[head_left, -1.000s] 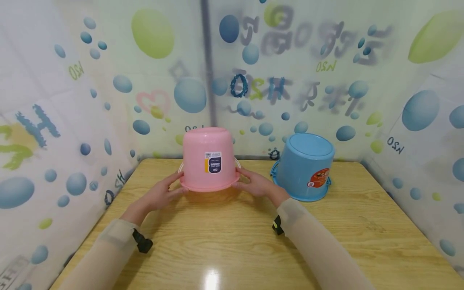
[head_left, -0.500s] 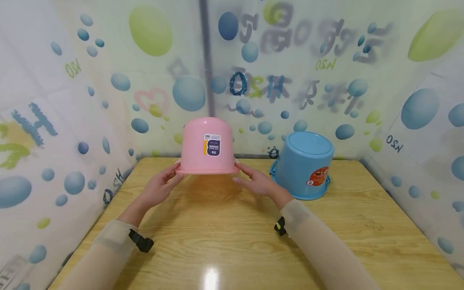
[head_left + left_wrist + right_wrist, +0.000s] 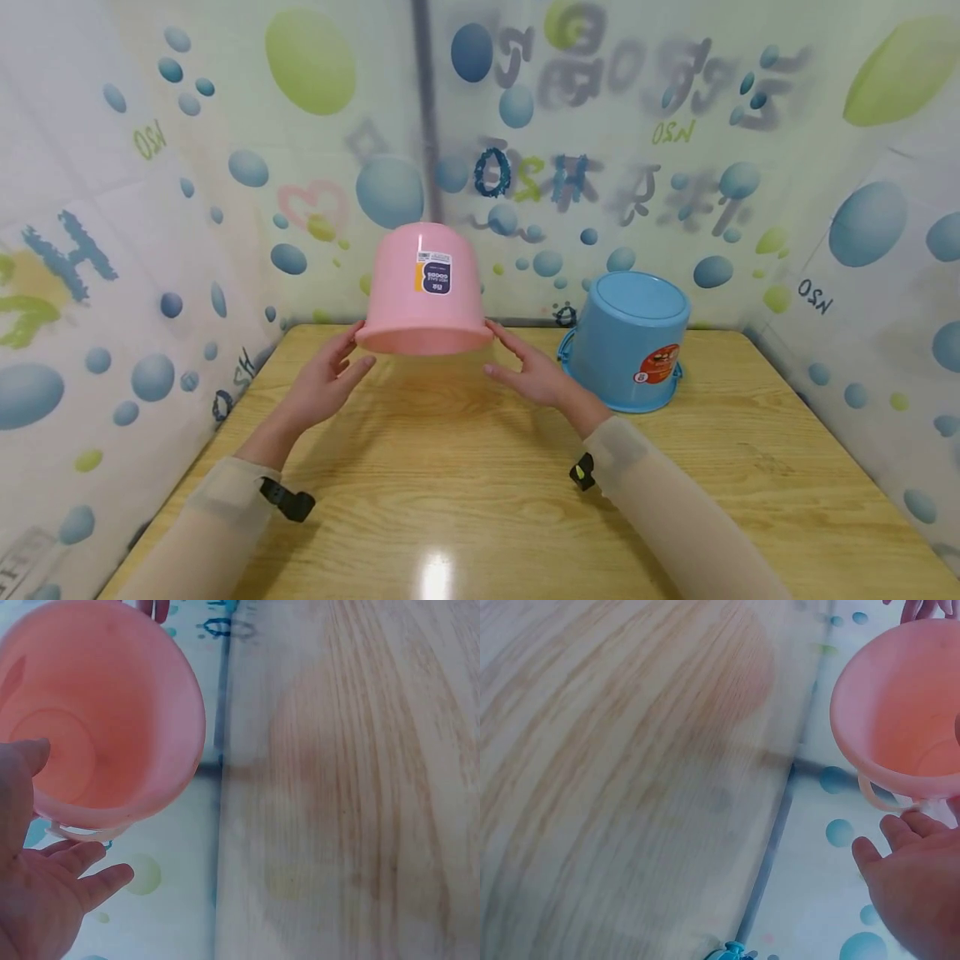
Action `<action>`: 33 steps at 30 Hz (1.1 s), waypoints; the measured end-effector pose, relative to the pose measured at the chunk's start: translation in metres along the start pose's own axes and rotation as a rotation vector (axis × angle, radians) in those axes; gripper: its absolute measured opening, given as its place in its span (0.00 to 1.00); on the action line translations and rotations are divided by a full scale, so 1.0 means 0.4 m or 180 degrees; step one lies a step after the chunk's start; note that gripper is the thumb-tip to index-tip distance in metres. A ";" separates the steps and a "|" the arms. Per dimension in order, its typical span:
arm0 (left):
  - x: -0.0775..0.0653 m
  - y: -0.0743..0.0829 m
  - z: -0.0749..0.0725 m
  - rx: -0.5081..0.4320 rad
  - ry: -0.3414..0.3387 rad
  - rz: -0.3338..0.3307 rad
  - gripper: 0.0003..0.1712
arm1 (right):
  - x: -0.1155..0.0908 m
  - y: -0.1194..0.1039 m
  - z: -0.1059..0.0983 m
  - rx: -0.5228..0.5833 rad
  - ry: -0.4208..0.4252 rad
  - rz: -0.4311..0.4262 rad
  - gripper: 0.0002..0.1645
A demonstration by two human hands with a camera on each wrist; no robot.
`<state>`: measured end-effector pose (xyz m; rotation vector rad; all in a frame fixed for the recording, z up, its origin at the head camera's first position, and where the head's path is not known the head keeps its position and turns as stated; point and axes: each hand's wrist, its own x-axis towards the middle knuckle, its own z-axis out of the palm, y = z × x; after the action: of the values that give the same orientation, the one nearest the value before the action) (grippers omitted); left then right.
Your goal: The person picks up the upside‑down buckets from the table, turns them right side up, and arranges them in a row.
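Observation:
An upside-down pink bucket (image 3: 397, 292) with a printed label is held up above the wooden table, its open mouth tipped toward me. My left hand (image 3: 321, 385) holds the left side of its rim and my right hand (image 3: 543, 377) the right side. Index fingers reach the outside of the rim, while both thumbs stick out below it. In the left wrist view the thumb overlaps the bucket's mouth, and a pale handle (image 3: 94, 832) hangs near the other, spread fingers. The inside of the bucket shows nothing in it.
A blue bucket (image 3: 626, 342) with a red sticker stands upside down on the table (image 3: 480, 500), right of my right hand. Printed cloth walls (image 3: 645, 125) with blue and green spots close in the back and both sides.
The pink bucket has risen off the table and tipped, so more of its mouth shows. Both hands have gone up with it, their thumbs now away from the rim. The blue bucket stays put.

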<state>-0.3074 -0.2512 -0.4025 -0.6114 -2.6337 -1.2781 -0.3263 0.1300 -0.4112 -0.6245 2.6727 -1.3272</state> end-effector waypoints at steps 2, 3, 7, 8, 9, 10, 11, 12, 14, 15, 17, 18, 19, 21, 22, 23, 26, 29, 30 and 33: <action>0.000 0.006 -0.002 -0.0003 0.0046 0.0028 0.41 | -0.003 -0.002 0.000 -0.0010 0.0050 -0.0039 0.50; 0.000 0.009 -0.003 -0.0010 0.0070 0.0049 0.41 | -0.005 -0.003 -0.001 -0.0010 0.0079 -0.0075 0.51; 0.000 0.021 -0.005 -0.0001 0.0171 0.0185 0.41 | -0.010 -0.007 -0.006 0.0080 0.0191 -0.0246 0.52; 0.000 0.024 -0.006 0.0004 0.0198 0.0236 0.42 | -0.011 -0.009 -0.009 0.0109 0.0206 -0.0297 0.52; 0.001 0.025 -0.006 0.0005 0.0227 0.0292 0.42 | -0.012 -0.010 -0.011 0.0145 0.0221 -0.0341 0.53; 0.001 0.026 -0.006 0.0011 0.0255 0.0342 0.42 | -0.012 -0.012 -0.013 0.0174 0.0224 -0.0375 0.53; 0.001 0.028 -0.006 0.0008 0.0276 0.0373 0.42 | -0.012 -0.013 -0.015 0.0193 0.0229 -0.0399 0.53; 0.002 0.028 -0.007 0.0002 0.0298 0.0423 0.43 | -0.012 -0.014 -0.017 0.0208 0.0228 -0.0408 0.54; 0.004 0.026 -0.006 -0.0020 0.0336 0.0510 0.47 | -0.011 -0.018 -0.020 0.0245 0.0232 -0.0420 0.55; 0.006 0.026 -0.006 -0.0035 0.0355 0.0549 0.49 | -0.011 -0.021 -0.021 0.0271 0.0236 -0.0417 0.56; 0.010 0.026 -0.006 -0.0068 0.0389 0.0615 0.52 | -0.010 -0.027 -0.020 0.0302 0.0251 -0.0411 0.57; 0.012 0.027 -0.006 -0.0088 0.0407 0.0647 0.53 | -0.009 -0.030 -0.019 0.0333 0.0255 -0.0424 0.58; 0.014 0.029 -0.006 -0.0102 0.0420 0.0671 0.54 | -0.008 -0.032 -0.018 0.0358 0.0267 -0.0445 0.59; 0.019 0.037 -0.006 -0.0227 0.0399 0.0738 0.53 | -0.007 -0.037 -0.017 0.0401 0.0273 -0.0479 0.60; 0.022 0.041 -0.007 -0.0293 0.0377 0.0768 0.52 | -0.006 -0.039 -0.017 0.0428 0.0267 -0.0498 0.61; 0.024 0.045 -0.009 -0.0379 0.0342 0.0801 0.52 | -0.005 -0.040 -0.018 0.0459 0.0258 -0.0539 0.62; 0.031 0.055 -0.012 -0.0655 0.0192 0.0848 0.51 | -0.004 -0.044 -0.025 0.0621 0.0224 -0.0607 0.64; 0.031 0.060 -0.016 -0.0785 0.0068 0.0759 0.52 | 0.001 -0.047 -0.037 0.0860 0.0173 -0.0768 0.65; 0.031 0.061 -0.018 -0.0808 0.0039 0.0720 0.53 | 0.003 -0.050 -0.042 0.0931 0.0159 -0.0809 0.65; 0.028 0.062 -0.022 -0.0841 -0.0001 0.0635 0.58 | 0.011 -0.057 -0.053 0.1001 0.0128 -0.0924 0.66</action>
<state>-0.3075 -0.2408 -0.3756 -0.8868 -2.3490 -1.5710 -0.3285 0.1315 -0.3799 -0.9762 2.3891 -1.8011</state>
